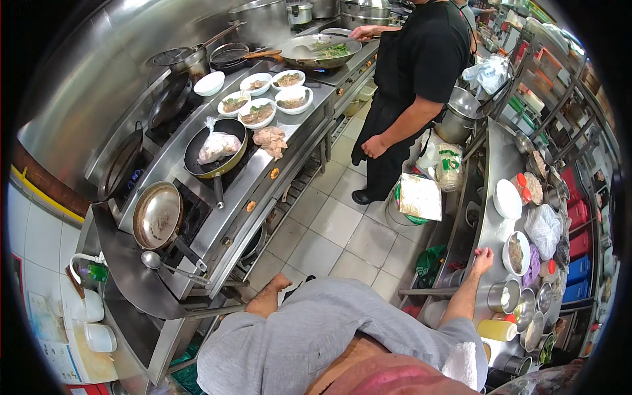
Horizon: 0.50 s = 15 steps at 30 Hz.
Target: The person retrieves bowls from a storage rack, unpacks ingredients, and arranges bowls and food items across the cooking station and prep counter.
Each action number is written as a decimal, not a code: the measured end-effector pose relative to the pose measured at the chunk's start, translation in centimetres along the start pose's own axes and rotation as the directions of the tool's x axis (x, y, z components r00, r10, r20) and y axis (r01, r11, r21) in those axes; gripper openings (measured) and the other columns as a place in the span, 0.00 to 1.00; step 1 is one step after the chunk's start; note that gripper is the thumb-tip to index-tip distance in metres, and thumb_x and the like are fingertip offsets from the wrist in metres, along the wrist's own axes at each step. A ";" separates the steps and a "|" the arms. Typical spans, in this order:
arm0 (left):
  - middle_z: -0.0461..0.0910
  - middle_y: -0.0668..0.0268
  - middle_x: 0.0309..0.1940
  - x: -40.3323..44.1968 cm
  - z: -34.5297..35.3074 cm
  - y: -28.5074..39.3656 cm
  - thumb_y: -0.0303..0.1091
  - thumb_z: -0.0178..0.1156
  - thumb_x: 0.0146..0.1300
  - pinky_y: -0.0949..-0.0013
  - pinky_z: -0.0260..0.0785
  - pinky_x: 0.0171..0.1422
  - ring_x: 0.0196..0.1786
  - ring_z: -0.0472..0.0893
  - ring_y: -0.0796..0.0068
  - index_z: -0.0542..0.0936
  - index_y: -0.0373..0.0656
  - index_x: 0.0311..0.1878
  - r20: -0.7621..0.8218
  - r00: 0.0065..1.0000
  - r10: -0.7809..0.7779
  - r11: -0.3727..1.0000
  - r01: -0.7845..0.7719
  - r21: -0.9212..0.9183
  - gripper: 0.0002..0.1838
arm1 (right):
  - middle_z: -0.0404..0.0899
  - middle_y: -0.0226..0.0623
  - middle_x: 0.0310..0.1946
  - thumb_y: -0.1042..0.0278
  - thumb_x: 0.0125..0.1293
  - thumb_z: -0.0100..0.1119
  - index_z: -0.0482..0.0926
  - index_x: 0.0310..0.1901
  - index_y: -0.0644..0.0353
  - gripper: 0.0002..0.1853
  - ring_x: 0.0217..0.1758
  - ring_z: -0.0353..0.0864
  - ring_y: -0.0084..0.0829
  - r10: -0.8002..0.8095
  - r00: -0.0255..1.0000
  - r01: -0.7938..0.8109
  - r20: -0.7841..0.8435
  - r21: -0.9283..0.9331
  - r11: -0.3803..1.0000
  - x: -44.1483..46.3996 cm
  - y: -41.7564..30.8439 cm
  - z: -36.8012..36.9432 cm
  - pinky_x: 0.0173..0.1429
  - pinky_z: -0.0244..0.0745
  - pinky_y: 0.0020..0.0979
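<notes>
My left hand (282, 282) hangs low at my side over the tiled floor, away from the stove. Its fingers are mostly hidden from this angle. On the other side, my right hand (484, 259) is at the edge of the steel counter (488, 210), fingers curled, nothing visible in it. Closest to it is a white bowl (516, 254) of dark, mixed food. Another white bowl (507, 199) stands farther along that counter. Left of me, a worn frying pan (158, 214) sits on the stove, with a ladle (151, 259) lying by it.
A co-worker in black (421, 72) stands ahead at a large wok (320, 51) of greens. Several filled white bowls (258, 113) and a pan (216, 146) holding a plastic bag stand on the stove. A lidded bucket (419, 196) occupies the aisle's right side.
</notes>
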State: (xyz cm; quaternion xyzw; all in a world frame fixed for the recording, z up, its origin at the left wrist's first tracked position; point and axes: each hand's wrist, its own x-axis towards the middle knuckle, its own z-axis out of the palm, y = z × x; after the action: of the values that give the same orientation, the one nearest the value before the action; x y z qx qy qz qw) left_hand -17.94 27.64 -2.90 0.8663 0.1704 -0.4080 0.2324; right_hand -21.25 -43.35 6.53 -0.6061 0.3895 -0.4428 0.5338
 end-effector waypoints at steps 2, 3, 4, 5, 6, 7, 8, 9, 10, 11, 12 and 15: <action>0.75 0.55 0.39 0.2 -0.3 0.4 0.45 0.61 0.52 0.56 0.71 0.24 0.32 0.77 0.63 0.63 0.40 0.55 0.161 0.983 -0.092 0.996 0.090 0.019 0.31 | 0.76 0.40 0.31 0.70 0.63 0.47 0.69 0.44 0.71 0.12 0.27 0.77 0.25 0.003 1.000 -0.003 0.007 0.002 1.000 0.0 0.1 0.0 0.29 0.75 0.23; 0.75 0.55 0.39 0.3 -0.3 0.5 0.45 0.61 0.52 0.56 0.71 0.24 0.32 0.77 0.63 0.63 0.40 0.55 0.161 0.983 -0.091 0.996 0.089 0.020 0.31 | 0.76 0.40 0.31 0.70 0.63 0.47 0.69 0.44 0.71 0.12 0.27 0.78 0.25 0.006 1.000 -0.006 0.013 0.003 1.000 0.0 0.0 -0.1 0.29 0.75 0.23; 0.75 0.54 0.40 0.4 -0.2 0.5 0.45 0.60 0.52 0.55 0.71 0.24 0.33 0.77 0.62 0.65 0.39 0.53 0.183 0.977 -0.110 0.994 0.107 0.025 0.29 | 0.76 0.40 0.31 0.70 0.63 0.47 0.69 0.44 0.71 0.12 0.27 0.78 0.25 0.006 1.000 -0.007 0.012 0.003 1.000 0.0 -0.1 -0.1 0.29 0.75 0.23; 0.74 0.54 0.40 0.6 -0.1 0.5 0.44 0.60 0.52 0.55 0.71 0.24 0.33 0.77 0.61 0.66 0.38 0.52 0.204 0.970 -0.128 0.992 0.125 0.030 0.28 | 0.76 0.40 0.31 0.70 0.63 0.47 0.69 0.44 0.71 0.12 0.27 0.78 0.25 0.022 1.000 -0.022 0.019 -0.008 1.000 -0.1 -0.3 -0.1 0.30 0.75 0.23; 0.74 0.54 0.40 0.7 0.0 0.4 0.44 0.60 0.52 0.55 0.71 0.24 0.33 0.77 0.61 0.66 0.38 0.52 0.204 0.970 -0.128 0.992 0.125 0.031 0.28 | 0.76 0.40 0.31 0.70 0.63 0.47 0.69 0.44 0.71 0.12 0.28 0.78 0.25 0.038 0.999 -0.037 0.026 -0.020 0.999 -0.2 -0.5 -0.1 0.30 0.75 0.23; 0.74 0.53 0.40 0.7 0.2 0.2 0.44 0.60 0.52 0.55 0.71 0.24 0.33 0.76 0.61 0.67 0.37 0.51 0.175 0.979 -0.109 0.994 0.110 0.005 0.27 | 0.76 0.40 0.31 0.70 0.63 0.47 0.69 0.44 0.71 0.12 0.28 0.78 0.25 0.038 0.999 -0.037 0.025 -0.020 0.999 -0.2 -0.5 -0.1 0.30 0.75 0.23; 0.74 0.53 0.40 0.4 0.2 0.3 0.44 0.60 0.52 0.54 0.71 0.24 0.32 0.76 0.60 0.68 0.36 0.50 0.144 0.985 -0.091 0.995 0.095 -0.021 0.27 | 0.75 0.41 0.33 0.71 0.63 0.47 0.68 0.45 0.71 0.13 0.28 0.78 0.27 0.035 0.999 -0.035 0.023 -0.014 0.999 -0.2 -0.4 -0.1 0.30 0.76 0.23; 0.74 0.53 0.40 0.1 0.1 0.4 0.44 0.60 0.52 0.54 0.71 0.24 0.32 0.76 0.60 0.68 0.36 0.50 0.144 0.985 -0.091 0.995 0.094 -0.021 0.27 | 0.74 0.42 0.34 0.71 0.64 0.46 0.67 0.47 0.71 0.13 0.29 0.78 0.28 0.032 0.999 -0.032 0.021 -0.009 0.999 -0.1 -0.4 -0.1 0.31 0.76 0.24; 0.76 0.52 0.36 -0.2 0.1 0.4 0.45 0.62 0.50 0.59 0.72 0.27 0.29 0.78 0.61 0.72 0.31 0.45 0.089 0.994 -0.062 0.998 0.064 -0.016 0.27 | 0.74 0.42 0.34 0.71 0.64 0.46 0.67 0.47 0.71 0.13 0.29 0.78 0.28 0.032 0.999 -0.031 0.021 -0.009 0.999 -0.1 -0.3 -0.1 0.31 0.76 0.24; 0.79 0.50 0.33 -0.6 0.1 0.6 0.46 0.63 0.48 0.64 0.73 0.30 0.25 0.79 0.62 0.75 0.27 0.41 0.035 0.999 -0.033 0.999 0.034 -0.009 0.28 | 0.75 0.41 0.33 0.71 0.63 0.46 0.68 0.46 0.71 0.13 0.29 0.78 0.27 0.023 1.000 -0.023 0.005 -0.006 1.000 -0.1 -0.3 0.0 0.31 0.76 0.23; 0.79 0.50 0.33 -0.1 0.2 0.4 0.46 0.63 0.48 0.64 0.73 0.30 0.25 0.79 0.62 0.75 0.27 0.41 0.035 0.999 -0.034 0.999 0.034 -0.009 0.28 | 0.75 0.40 0.32 0.71 0.63 0.47 0.69 0.44 0.72 0.12 0.28 0.78 0.26 0.016 1.000 -0.016 -0.010 -0.003 1.000 -0.2 -0.4 0.0 0.30 0.75 0.23; 0.74 0.54 0.41 1.1 0.4 0.1 0.43 0.61 0.51 0.55 0.71 0.23 0.32 0.76 0.61 0.66 0.36 0.52 0.167 0.982 -0.086 0.996 0.091 -0.017 0.29 | 0.75 0.40 0.32 0.71 0.63 0.47 0.68 0.44 0.72 0.12 0.28 0.78 0.27 0.024 1.000 -0.024 -0.002 0.034 0.999 -0.3 -0.4 0.1 0.30 0.75 0.23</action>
State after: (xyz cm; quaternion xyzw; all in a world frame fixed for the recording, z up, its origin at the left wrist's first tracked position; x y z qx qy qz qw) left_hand -17.49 27.46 -3.94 0.8178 0.1938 -0.4868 0.2382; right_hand -21.28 -43.03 6.91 -0.5915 0.3898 -0.4436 0.5490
